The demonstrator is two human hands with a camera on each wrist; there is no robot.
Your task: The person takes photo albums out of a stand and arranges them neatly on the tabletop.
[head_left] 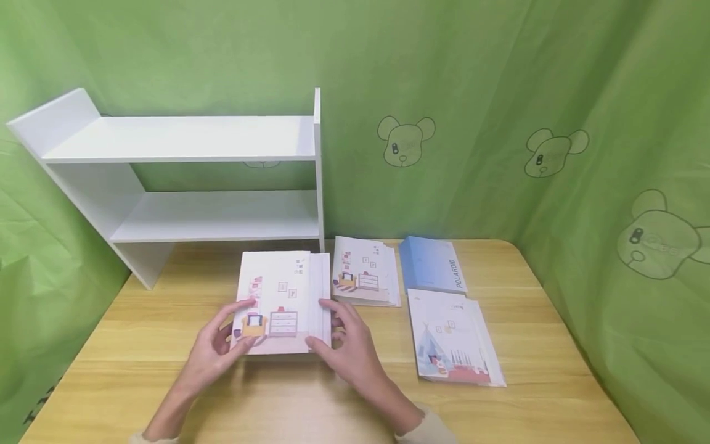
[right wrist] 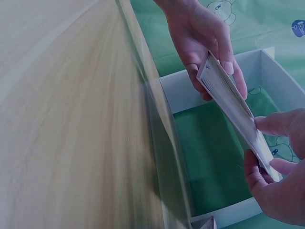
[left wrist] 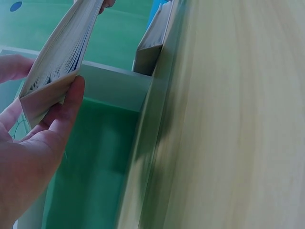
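A photo album (head_left: 285, 271) with a white cover, drawn with a yellow armchair and a dresser, is held above the table in front of the shelf. My left hand (head_left: 208, 351) grips its left side, thumb over the cover and other fingers at the edge and underneath. On the opposite side my right hand (head_left: 355, 345) pinches the edge where page ends stick out. Both wrist views show the album (left wrist: 59, 52) raised off the tabletop, its page edges (right wrist: 231, 105) fanned slightly between the covers.
A white two-tier shelf (head_left: 216, 216) stands at the back left. Right of it lie a similar armchair album (head_left: 360, 265), a blue album marked POLAROID (head_left: 429, 262) and a tent-pattern album (head_left: 446, 336). Green curtain (head_left: 471, 74) surrounds the wooden table (head_left: 532, 351).
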